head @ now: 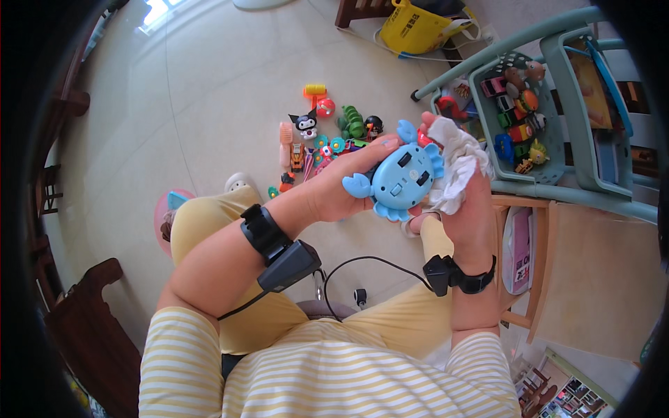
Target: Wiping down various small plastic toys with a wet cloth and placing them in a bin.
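My left hand (347, 183) grips a light blue plastic toy crab (400, 180) from its left side. The crab's underside faces me, with black wheels and a small switch or cover showing. A crumpled white cloth (460, 164) is in my right hand (465, 209), close against the crab's right edge. Some fingers of both hands are hidden behind the crab and the cloth. On the floor beyond my hands lie a green jointed toy (353, 121), a black-and-white figurine (306, 125), a pink brush (285, 143) and several other small toys.
At the right stands a teal rolling rack (515, 36) whose bin (554, 151) holds toy cars and figures. Below it is a wooden table (601, 282). A yellow bag (413, 28) sits at the back. A dark wooden chair (96, 318) is at the left.
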Available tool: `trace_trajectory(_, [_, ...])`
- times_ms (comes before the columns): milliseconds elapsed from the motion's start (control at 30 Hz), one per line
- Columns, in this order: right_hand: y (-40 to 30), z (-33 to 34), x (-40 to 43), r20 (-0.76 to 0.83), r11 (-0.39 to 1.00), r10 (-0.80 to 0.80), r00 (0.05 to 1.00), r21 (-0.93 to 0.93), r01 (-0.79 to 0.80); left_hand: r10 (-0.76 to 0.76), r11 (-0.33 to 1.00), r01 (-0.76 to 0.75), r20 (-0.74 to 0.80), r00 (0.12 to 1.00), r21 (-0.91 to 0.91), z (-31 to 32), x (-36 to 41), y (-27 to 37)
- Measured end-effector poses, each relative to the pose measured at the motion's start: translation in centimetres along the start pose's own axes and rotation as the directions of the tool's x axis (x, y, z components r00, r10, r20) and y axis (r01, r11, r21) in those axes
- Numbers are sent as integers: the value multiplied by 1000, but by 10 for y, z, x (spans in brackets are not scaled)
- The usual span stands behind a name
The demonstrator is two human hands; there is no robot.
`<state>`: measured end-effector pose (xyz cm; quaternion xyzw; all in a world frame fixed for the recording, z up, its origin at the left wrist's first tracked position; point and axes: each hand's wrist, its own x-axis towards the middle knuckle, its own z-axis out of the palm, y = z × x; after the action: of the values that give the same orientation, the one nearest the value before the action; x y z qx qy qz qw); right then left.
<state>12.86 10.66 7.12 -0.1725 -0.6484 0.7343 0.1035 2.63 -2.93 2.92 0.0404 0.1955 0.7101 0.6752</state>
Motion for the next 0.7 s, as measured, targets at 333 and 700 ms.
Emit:
trace_trajectory(333, [3, 13, 16, 68, 867, -145, 987, -471, 160, 65, 966, -62, -5, 998, 251, 3, -1, -4])
trace_trajectory(700, [11, 8, 22, -249, 977, -197, 948, -135, 168, 124, 787, -68, -49, 991, 613, 8, -5, 0])
